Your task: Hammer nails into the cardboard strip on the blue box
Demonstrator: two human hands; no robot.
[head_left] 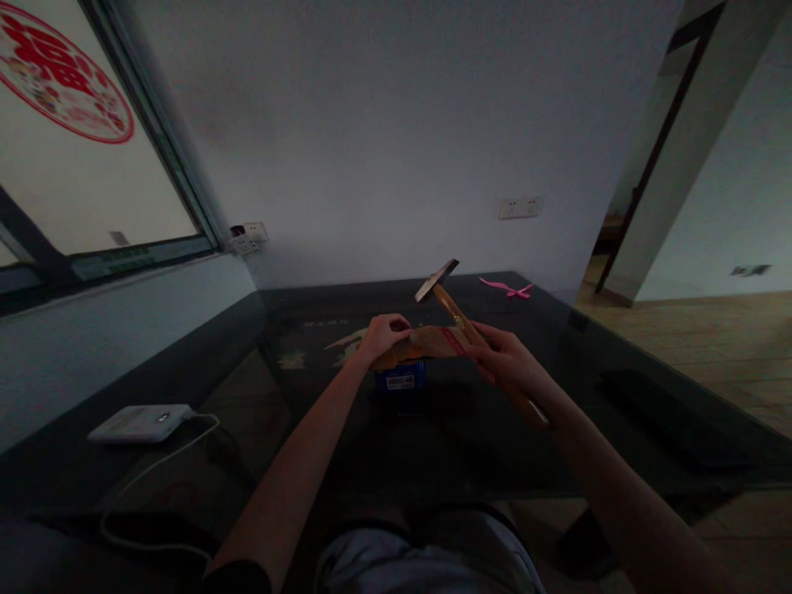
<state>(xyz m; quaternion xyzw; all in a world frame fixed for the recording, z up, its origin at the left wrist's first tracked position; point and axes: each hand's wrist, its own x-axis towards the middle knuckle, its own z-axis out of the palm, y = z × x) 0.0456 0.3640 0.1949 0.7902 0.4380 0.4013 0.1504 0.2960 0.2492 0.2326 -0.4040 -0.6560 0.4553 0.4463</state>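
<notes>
My right hand (511,361) is closed round the wooden handle of a hammer (450,302), whose metal head is raised above the dark table (445,445). My left hand (384,334) pinches the left end of a brown cardboard piece (426,342) with a red stripe, held over a small blue box (401,378). The hammer head hangs just above and behind the cardboard.
A white power bank (139,422) with a white cable (148,478) lies at the left of the table. A pink ribbon-like object (507,288) lies at the far edge. Wall sockets (520,207) sit behind, a window at left, a doorway at right.
</notes>
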